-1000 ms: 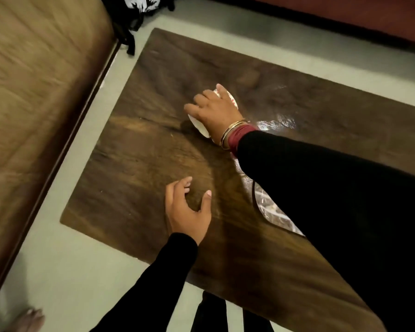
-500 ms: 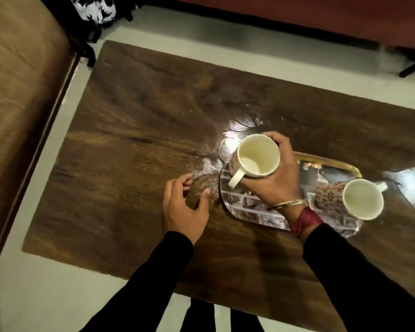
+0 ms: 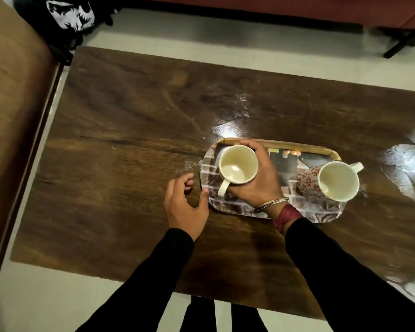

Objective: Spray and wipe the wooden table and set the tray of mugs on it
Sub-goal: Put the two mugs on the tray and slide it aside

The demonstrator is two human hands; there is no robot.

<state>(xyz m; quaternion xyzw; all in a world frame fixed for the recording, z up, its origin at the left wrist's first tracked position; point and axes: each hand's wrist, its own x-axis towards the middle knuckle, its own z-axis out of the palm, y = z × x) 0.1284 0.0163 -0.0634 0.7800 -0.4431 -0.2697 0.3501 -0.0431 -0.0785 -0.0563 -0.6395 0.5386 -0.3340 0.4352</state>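
Note:
A dark wooden table (image 3: pixel 120 144) with wet, shiny patches fills the view. On its middle right lies a brick-patterned tray (image 3: pixel 304 149) with a wooden rim. My right hand (image 3: pixel 256 185) grips a cream mug (image 3: pixel 237 167) over the tray's left end, handle pointing toward me. A second mug (image 3: pixel 331 182) with a red flower pattern stands on the tray's right end. My left hand (image 3: pixel 185 204) rests open on the table, its thumb touching the tray's left edge.
A wooden bed frame (image 3: pixel 12 111) runs along the left side of the table. A black printed bag (image 3: pixel 67 17) lies on the floor at the top left. A red sofa edge (image 3: pixel 297 8) and a black leg (image 3: pixel 400 46) are beyond the table.
My right hand carried the cream mug from the far left part of the table back to the tray and lowered it onto the left end. My left hand stayed beside the tray.

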